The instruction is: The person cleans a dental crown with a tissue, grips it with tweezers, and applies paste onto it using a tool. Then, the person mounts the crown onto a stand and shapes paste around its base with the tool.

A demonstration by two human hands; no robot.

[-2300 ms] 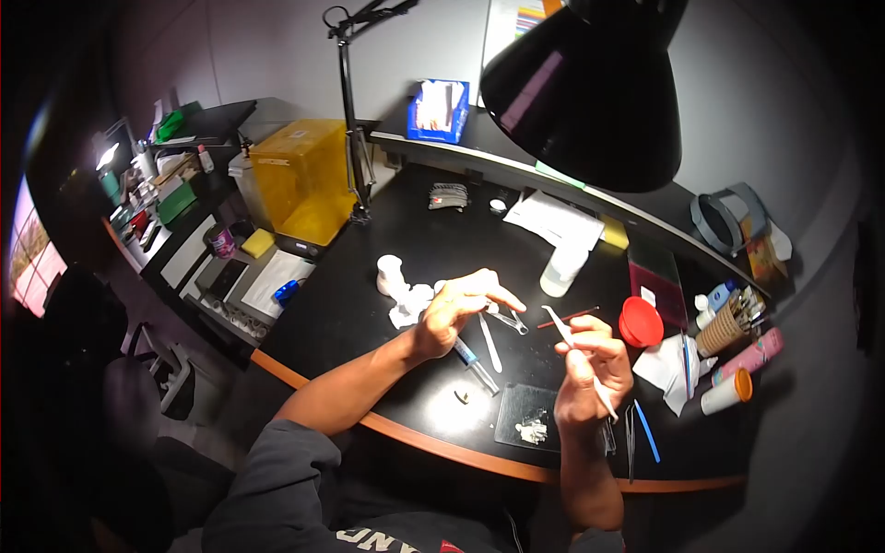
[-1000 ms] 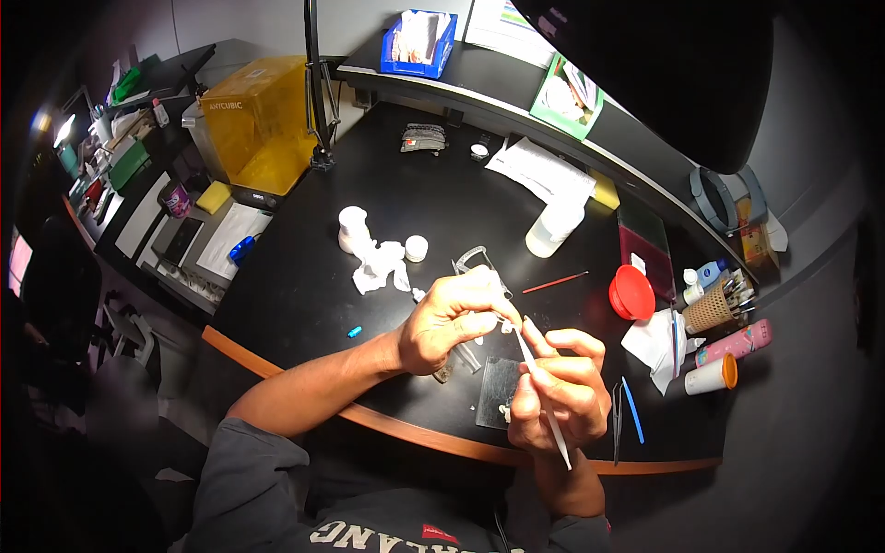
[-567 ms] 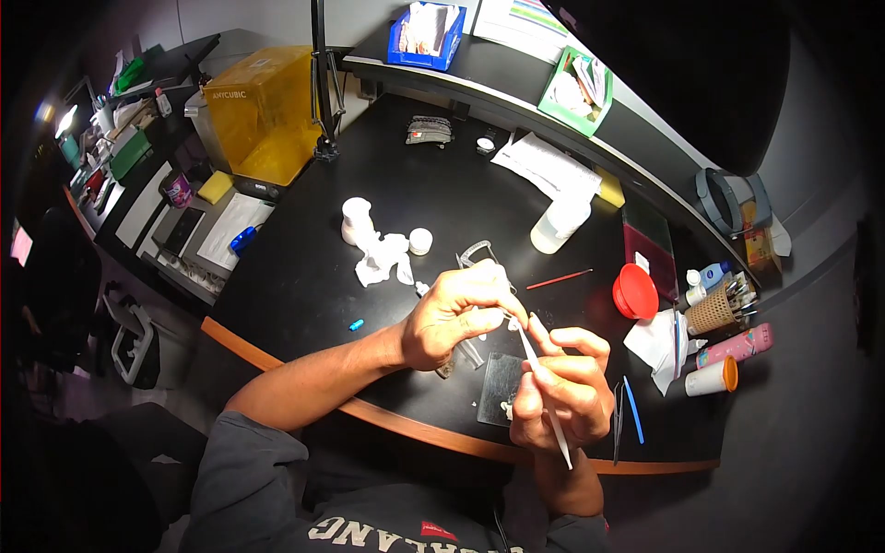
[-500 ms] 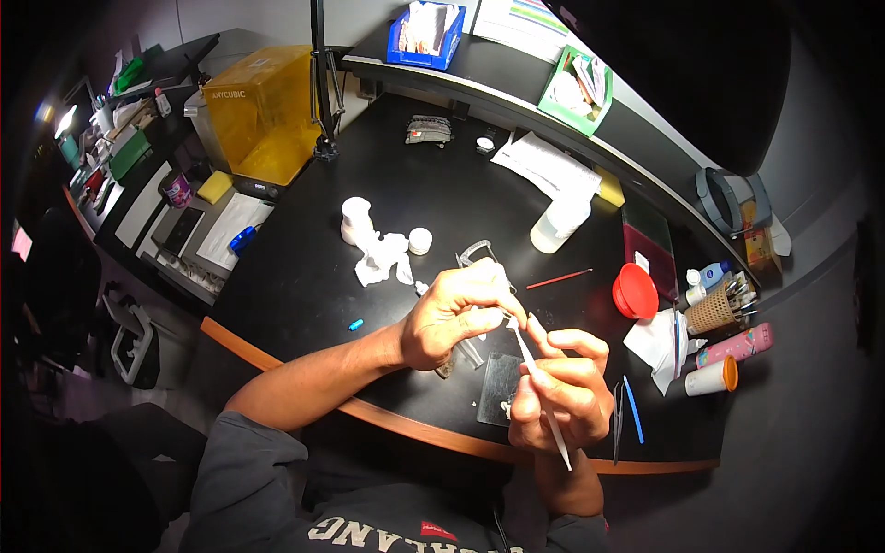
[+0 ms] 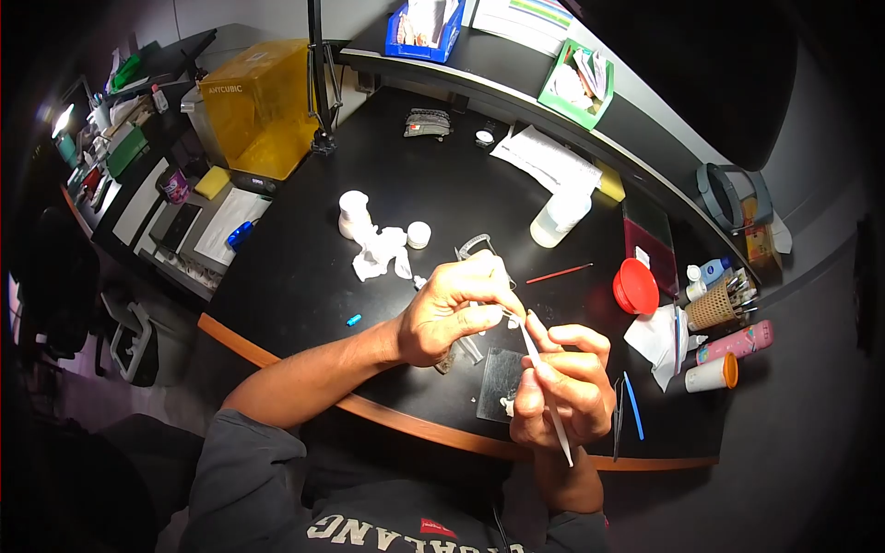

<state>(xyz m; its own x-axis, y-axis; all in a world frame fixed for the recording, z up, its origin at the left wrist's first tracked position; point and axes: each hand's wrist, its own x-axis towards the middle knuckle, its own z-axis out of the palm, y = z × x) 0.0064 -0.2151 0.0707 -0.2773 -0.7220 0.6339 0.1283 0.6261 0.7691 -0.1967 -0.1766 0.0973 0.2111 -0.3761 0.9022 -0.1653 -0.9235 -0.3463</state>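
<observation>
Head cam: right hand has its fingers clamped on a skinny white tool, lower right of center, long axis slanting, upper tip pointing up-left. Left hand fingers pinch a tiny pale piece, shape's kinda hard to tell. Black desk, yellow box upper left.

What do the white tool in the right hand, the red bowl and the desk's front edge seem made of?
White tool: probably matte plastic, given its even, opaque white, though ceramic isn't ruled out.
Red bowl: likely smooth plastic or silicone, judging by its uniform colour.
Front edge: wood or wood-look trim, satin, from its orange-brown tone.
</observation>
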